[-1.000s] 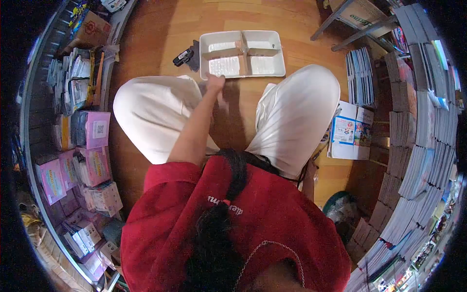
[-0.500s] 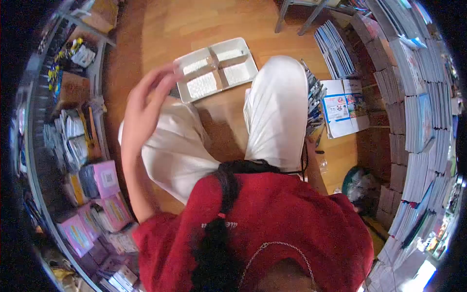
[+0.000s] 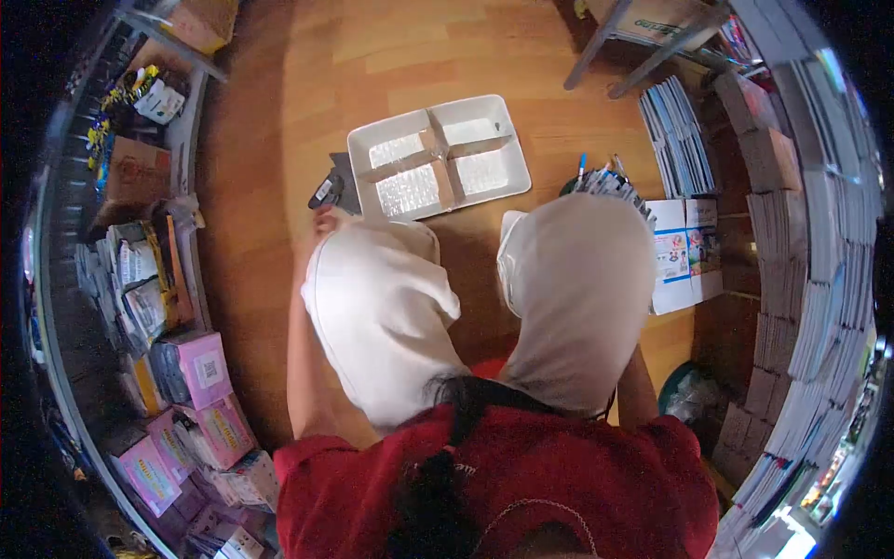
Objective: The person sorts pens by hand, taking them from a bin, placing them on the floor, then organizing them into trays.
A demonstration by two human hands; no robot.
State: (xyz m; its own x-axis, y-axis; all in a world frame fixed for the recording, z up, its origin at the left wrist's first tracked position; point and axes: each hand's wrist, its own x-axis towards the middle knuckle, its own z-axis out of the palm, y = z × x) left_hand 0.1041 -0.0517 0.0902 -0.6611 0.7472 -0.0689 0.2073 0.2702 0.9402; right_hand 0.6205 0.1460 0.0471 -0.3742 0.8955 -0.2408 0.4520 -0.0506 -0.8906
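Note:
A white tray (image 3: 518, 154) with cardboard dividers making four compartments lies on the wooden floor, beyond the knees. My left hand (image 3: 326, 222) is low beside the left knee, near a small black item (image 3: 326, 190) with a white label at the tray's left side. Its fingers are partly hidden, and whether they hold anything cannot be made out. My right hand is hidden behind the right leg; only the forearm (image 3: 637, 387) shows. A bundle of pens (image 3: 605, 184) stands beyond the right knee.
Shelves with pink boxes (image 3: 203, 369) line the left side. On the right are stacked notebooks (image 3: 677, 135), a printed white sheet (image 3: 672, 256), tall book stacks (image 3: 805, 298) and a green bin (image 3: 689, 396). Metal shelf legs (image 3: 596, 45) stand at the back.
My left hand has come down from beside the tray's upper left to the floor by the left knee. The view has shifted, and the legs now cover my right hand.

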